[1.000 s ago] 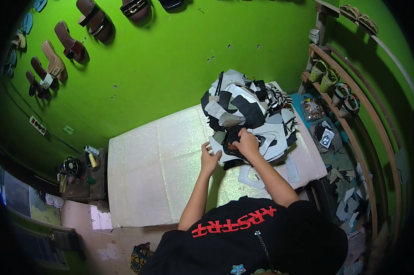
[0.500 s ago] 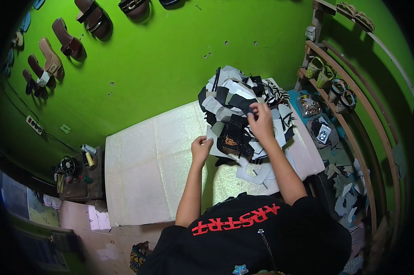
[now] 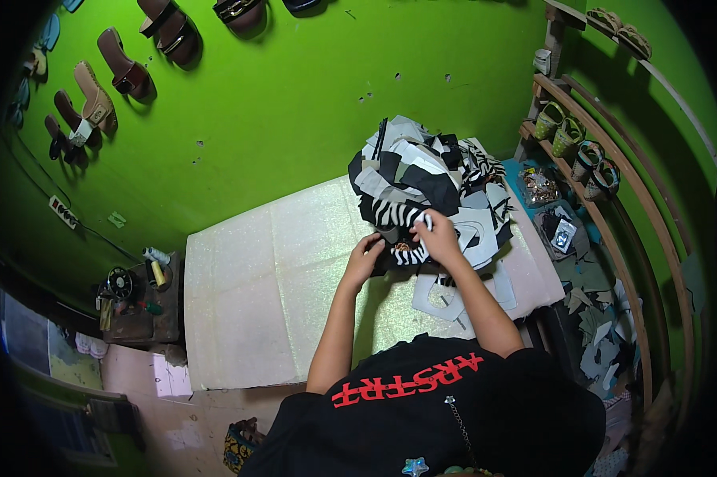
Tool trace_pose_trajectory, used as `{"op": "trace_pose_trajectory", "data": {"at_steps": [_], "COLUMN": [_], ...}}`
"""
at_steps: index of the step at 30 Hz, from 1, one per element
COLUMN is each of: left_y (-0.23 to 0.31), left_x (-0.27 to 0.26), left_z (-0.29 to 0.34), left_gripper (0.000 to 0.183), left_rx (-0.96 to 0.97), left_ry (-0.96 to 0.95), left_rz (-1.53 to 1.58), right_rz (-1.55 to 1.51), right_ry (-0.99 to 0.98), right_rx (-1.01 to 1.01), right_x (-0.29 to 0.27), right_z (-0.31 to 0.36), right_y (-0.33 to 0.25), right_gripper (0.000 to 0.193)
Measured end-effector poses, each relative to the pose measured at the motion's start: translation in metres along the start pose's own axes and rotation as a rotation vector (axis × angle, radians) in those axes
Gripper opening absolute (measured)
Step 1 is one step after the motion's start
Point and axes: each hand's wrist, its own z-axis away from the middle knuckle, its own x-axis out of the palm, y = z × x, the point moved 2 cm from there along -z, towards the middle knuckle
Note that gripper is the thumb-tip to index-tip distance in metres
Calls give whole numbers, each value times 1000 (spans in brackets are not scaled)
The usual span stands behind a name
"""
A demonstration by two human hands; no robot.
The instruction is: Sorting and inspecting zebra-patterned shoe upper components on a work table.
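A heap of cut fabric pieces (image 3: 422,171), black, grey, white and zebra-striped, lies at the far right of a pale glittery work table (image 3: 271,294). My left hand (image 3: 366,256) rests at the heap's near edge, fingers on a dark piece. My right hand (image 3: 436,237) pinches a zebra-striped piece (image 3: 410,253) at the front of the heap. Flat grey cut-out shapes (image 3: 446,296) lie on the table just below my right forearm.
Sandals hang on the green wall (image 3: 104,87) at upper left. A wooden shelf rack (image 3: 589,151) with shoes stands at the right. A small side table with a sewing tool and thread spools (image 3: 136,294) sits left of the work table. Scraps litter the floor at right.
My right hand went up onto the top of the heap, then came back down to its front edge. My left hand stayed at the heap's near edge throughout.
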Motion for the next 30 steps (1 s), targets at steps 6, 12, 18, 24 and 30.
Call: {"op": "trace_pose_trajectory", "data": {"at_steps": [6, 12, 18, 24, 30], "left_y": [-30, -3, 36, 41, 15], "left_x": [-11, -10, 11, 36, 12], "left_z": [-14, -3, 1, 4, -6], "left_gripper": [35, 37, 43, 32, 13], "left_rx": [86, 42, 346, 483, 328], "left_ry": [51, 111, 134, 151, 240], "left_rz": [-204, -51, -86, -201, -88], "right_rz": [-326, -347, -371, -483, -423], "right_ry": [157, 256, 0, -205, 128], "right_rx": [-105, -308, -281, -202, -187], "right_x": [-40, -67, -29, -5, -49], "right_z": [-20, -28, -7, 6, -7], "right_y": [-26, -72, -91, -86, -88], "right_gripper": [12, 19, 29, 22, 15]}}
